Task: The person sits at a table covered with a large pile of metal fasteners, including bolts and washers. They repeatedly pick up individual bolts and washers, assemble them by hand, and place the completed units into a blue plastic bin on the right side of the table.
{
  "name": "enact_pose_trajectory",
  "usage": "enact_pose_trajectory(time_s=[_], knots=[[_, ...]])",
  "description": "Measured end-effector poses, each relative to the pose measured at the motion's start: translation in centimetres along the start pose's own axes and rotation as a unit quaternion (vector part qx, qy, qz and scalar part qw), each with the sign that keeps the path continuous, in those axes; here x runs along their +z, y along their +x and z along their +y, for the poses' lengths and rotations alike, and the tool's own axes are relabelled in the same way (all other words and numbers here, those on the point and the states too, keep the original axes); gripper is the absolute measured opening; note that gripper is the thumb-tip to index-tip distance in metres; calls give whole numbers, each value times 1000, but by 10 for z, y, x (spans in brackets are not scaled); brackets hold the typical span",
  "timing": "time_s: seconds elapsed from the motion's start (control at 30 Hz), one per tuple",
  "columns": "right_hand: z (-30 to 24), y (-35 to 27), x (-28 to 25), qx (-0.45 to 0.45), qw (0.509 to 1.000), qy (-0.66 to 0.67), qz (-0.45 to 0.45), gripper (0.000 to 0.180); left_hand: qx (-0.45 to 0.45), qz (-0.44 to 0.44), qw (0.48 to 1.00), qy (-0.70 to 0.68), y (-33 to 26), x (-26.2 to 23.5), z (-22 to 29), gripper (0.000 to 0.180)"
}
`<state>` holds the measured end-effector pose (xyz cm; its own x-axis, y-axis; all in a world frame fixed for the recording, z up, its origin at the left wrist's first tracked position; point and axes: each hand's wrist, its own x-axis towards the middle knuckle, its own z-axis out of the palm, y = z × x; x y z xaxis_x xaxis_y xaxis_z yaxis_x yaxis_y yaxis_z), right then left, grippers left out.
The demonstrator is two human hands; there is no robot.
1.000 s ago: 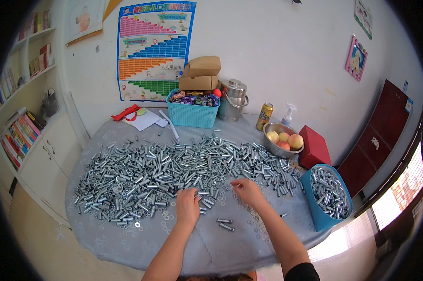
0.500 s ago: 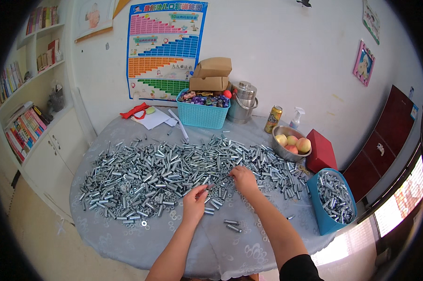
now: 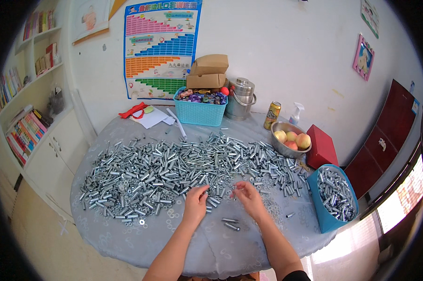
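Note:
A wide heap of silvery metal sleeves, bolts and washers (image 3: 150,168) covers the middle of the table. My left hand (image 3: 195,202) is at the heap's near edge, thumb and fingers pinched together. What it holds, if anything, is too small to make out. Just to its right, my right hand (image 3: 249,198) pinches a small metal part (image 3: 235,196), pointing downward; its exact kind is unclear. Two sleeve anchor bolts (image 3: 231,224) lie apart from the heap, between my forearms. Loose washers (image 3: 271,206) are scattered beside my right hand.
A blue bin (image 3: 327,220) full of similar metal parts stands at the right edge, near a single loose piece (image 3: 290,215). Behind are a bowl of peaches (image 3: 286,149), a red box (image 3: 322,146), a can (image 3: 272,115), a spray bottle (image 3: 296,114), a steel pot (image 3: 240,99) and a turquoise basket (image 3: 199,114).
My right hand has drawn back toward me out of the heap, with a small metal part in its fingers. The left hand has shifted only slightly. The whole view has tilted a little.

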<state>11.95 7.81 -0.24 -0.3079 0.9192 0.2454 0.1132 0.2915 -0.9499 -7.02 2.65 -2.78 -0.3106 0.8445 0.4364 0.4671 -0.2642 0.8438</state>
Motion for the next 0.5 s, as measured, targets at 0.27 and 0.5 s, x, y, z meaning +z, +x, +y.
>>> enact_pose_trajectory(time_s=[0.27,0.5], knots=[[-27,-18,4,-4,993,-77,-87,16,-93,-71,975,-187,-2,3,15,33],[-25,-18,-1,-81,995,-56,-30,13,-84,-140,966,-200,-10,5,30,35]])
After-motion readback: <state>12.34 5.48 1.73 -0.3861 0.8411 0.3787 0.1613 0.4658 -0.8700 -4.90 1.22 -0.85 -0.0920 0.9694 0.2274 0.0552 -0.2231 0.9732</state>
